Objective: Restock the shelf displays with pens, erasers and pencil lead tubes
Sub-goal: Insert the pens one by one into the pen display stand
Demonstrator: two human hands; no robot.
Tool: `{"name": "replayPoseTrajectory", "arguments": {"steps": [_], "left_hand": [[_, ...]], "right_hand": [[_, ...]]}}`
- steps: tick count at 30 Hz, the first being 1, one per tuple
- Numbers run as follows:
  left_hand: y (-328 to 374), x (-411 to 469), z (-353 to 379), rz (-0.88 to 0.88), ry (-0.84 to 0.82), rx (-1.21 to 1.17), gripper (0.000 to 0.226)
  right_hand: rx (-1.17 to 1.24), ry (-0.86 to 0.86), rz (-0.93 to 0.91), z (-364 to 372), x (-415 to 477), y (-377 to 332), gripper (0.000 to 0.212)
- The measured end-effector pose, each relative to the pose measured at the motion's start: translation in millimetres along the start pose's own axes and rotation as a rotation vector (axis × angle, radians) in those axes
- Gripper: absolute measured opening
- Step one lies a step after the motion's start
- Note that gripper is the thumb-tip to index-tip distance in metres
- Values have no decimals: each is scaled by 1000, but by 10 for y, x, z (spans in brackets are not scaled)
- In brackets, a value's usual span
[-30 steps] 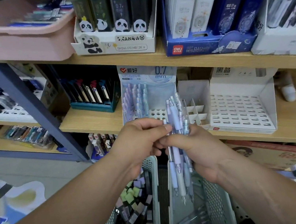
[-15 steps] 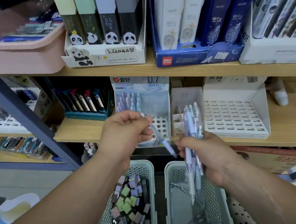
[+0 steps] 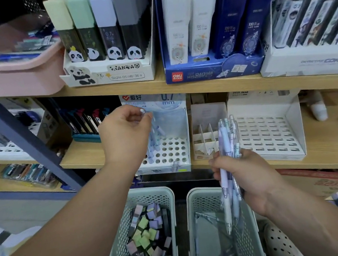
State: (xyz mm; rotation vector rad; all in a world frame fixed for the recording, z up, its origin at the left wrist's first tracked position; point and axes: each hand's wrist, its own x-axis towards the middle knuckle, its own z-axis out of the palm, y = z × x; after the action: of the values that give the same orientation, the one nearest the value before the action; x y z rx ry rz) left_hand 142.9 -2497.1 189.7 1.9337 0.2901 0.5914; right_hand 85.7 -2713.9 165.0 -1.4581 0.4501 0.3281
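Your left hand pinches one pen over the holed display, where most holes stand vacant. Your right hand grips a bundle of pens awaiting placement. The basket of pastel-capped packs looks untouched: restocking appears early.

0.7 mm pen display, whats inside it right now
A few pale pens stand in its hole grid; the right holes are empty. The left hand, pinching one, hides the left rows.

My left hand pinches one pen by its top end, and this pen points down to the holed display stand on the shelf. My right hand grips a bundle of pens nearly upright above the right-side basket.
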Motion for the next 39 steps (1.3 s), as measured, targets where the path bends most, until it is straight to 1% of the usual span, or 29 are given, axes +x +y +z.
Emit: {"name": "replayPoseTrajectory", "arguments": {"steps": [3, 8, 13, 16, 19, 27, 32, 35, 37, 39], "left_hand": [[10, 42, 91, 44, 8, 75, 23], [16, 77, 190, 80, -22, 200, 15], [20, 124, 246, 67, -44, 313, 14], [28, 157, 270, 73, -37, 340, 6], [44, 164, 290, 81, -29, 356, 12], [29, 184, 307, 104, -28, 413, 11], [26, 135, 329, 183, -65, 505, 10], [-17, 125, 345, 285, -58, 564, 7], [-34, 124, 354, 349, -42, 592, 8], [-32, 114, 358, 365, -51, 617, 12]], "right_hand": [[-12, -9, -7, -8, -6, 2, 18], [-8, -18, -22, -14, -9, -16, 15], [0, -41, -25, 10, -2, -48, 11], [10, -51, -25, 22, 1, -70, 11], [13, -46, -17, 21, -1, -82, 13], [4, -36, -2, -8, 8, -87, 17], [9, -40, 5, -26, -1, -88, 17], [14, -42, 8, -25, -10, -95, 17], [20, -46, 8, -27, -15, -100, 16], [23, -48, 6, -28, -17, -104, 15]]}}
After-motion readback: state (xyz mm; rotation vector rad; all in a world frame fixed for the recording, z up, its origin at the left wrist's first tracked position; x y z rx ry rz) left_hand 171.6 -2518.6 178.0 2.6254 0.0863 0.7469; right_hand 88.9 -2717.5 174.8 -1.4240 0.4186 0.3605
